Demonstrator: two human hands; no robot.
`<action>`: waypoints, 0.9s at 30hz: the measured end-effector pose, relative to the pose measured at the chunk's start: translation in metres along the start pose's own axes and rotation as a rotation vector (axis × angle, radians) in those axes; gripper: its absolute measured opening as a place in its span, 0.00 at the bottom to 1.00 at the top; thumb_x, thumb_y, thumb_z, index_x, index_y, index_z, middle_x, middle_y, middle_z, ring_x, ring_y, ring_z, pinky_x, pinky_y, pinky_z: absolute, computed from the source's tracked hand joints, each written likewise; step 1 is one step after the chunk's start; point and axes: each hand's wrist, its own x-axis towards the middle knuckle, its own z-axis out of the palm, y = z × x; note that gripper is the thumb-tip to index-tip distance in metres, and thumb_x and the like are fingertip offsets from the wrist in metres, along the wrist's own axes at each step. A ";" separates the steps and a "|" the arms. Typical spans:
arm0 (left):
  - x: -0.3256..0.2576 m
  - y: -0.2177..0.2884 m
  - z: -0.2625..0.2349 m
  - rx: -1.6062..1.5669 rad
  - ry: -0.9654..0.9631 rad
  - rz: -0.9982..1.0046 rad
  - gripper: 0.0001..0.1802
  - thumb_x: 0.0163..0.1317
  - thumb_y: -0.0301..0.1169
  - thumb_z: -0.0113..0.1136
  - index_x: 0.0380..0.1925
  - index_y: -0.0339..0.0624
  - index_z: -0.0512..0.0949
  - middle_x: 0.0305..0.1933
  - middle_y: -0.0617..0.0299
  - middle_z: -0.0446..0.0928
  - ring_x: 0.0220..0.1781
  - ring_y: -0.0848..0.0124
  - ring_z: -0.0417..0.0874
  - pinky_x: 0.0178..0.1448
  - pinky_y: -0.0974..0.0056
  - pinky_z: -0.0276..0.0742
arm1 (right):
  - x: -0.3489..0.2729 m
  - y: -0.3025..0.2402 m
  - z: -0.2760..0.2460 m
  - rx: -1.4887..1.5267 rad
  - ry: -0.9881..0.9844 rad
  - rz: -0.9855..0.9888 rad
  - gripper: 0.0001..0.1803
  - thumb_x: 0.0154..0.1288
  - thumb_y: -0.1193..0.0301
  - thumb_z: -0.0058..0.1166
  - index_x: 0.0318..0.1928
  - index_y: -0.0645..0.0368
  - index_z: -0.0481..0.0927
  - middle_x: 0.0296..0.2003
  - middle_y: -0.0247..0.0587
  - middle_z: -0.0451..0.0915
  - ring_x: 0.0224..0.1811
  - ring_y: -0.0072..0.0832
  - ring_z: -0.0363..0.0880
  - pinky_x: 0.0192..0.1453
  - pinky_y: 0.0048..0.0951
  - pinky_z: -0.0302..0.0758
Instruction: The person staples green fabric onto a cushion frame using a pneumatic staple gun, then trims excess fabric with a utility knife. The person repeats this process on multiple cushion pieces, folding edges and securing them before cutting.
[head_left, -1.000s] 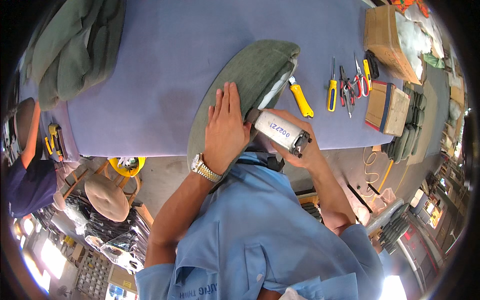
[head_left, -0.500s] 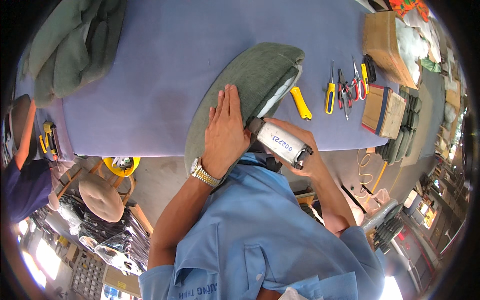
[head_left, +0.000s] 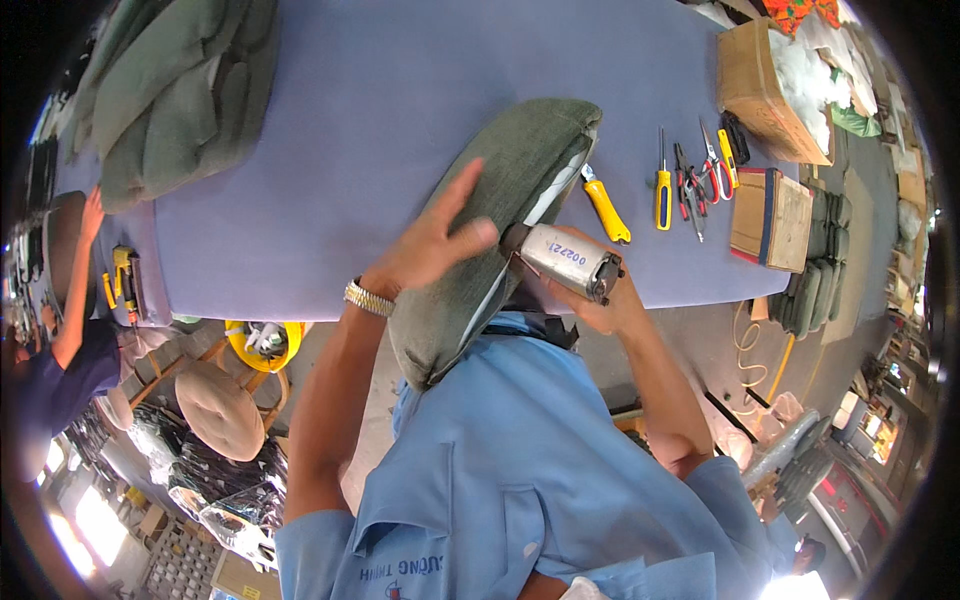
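Observation:
A curved seat cushion (head_left: 530,135) in dark green fabric lies slanted over the table's near edge. Along its right side runs a pale strip of underside. My right hand (head_left: 622,308) grips a silver staple gun (head_left: 565,256), whose dark nose meets that side of the cushion. Above the cushion's left part is my left hand (head_left: 440,238), fingers spread and slightly blurred, holding nothing. Whether it still touches the fabric I cannot tell. A yellow-handled knife (head_left: 606,210) lies just right of the cushion.
Farther right lie a screwdriver (head_left: 663,195), pliers (head_left: 688,190), red-handled scissors (head_left: 716,172) and cartons (head_left: 750,90). Dark green cushions (head_left: 190,110) are piled at the far left. Another person's arm (head_left: 78,290) reaches to the table at left. A yellow bucket (head_left: 290,350) stands below.
My left hand has lifted from its flat press on the cushion, moved down and left, and spread its fingers. The staple gun stays at the cushion's side. The view has shifted slightly.

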 end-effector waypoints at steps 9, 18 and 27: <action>-0.029 -0.036 0.023 0.335 0.195 -0.129 0.39 0.82 0.58 0.35 0.83 0.52 0.50 0.88 0.47 0.41 0.89 0.51 0.36 0.87 0.43 0.34 | -0.001 0.009 0.008 -0.130 0.049 -0.132 0.26 0.60 0.76 0.66 0.60 0.62 0.80 0.50 0.45 0.87 0.51 0.32 0.86 0.60 0.31 0.78; -0.037 0.014 0.073 0.722 0.330 -0.158 0.49 0.71 0.43 0.62 0.81 0.34 0.48 0.84 0.36 0.49 0.86 0.41 0.50 0.83 0.38 0.54 | -0.005 0.016 0.011 -0.086 0.088 -0.161 0.31 0.58 0.76 0.68 0.64 0.61 0.80 0.54 0.48 0.87 0.55 0.38 0.87 0.61 0.33 0.79; -0.035 0.015 0.068 0.806 0.340 -0.133 0.48 0.66 0.32 0.64 0.79 0.27 0.48 0.82 0.32 0.53 0.84 0.39 0.54 0.82 0.49 0.59 | -0.011 0.019 0.014 -0.057 0.047 -0.186 0.32 0.58 0.82 0.67 0.65 0.66 0.79 0.57 0.47 0.85 0.57 0.30 0.85 0.64 0.31 0.78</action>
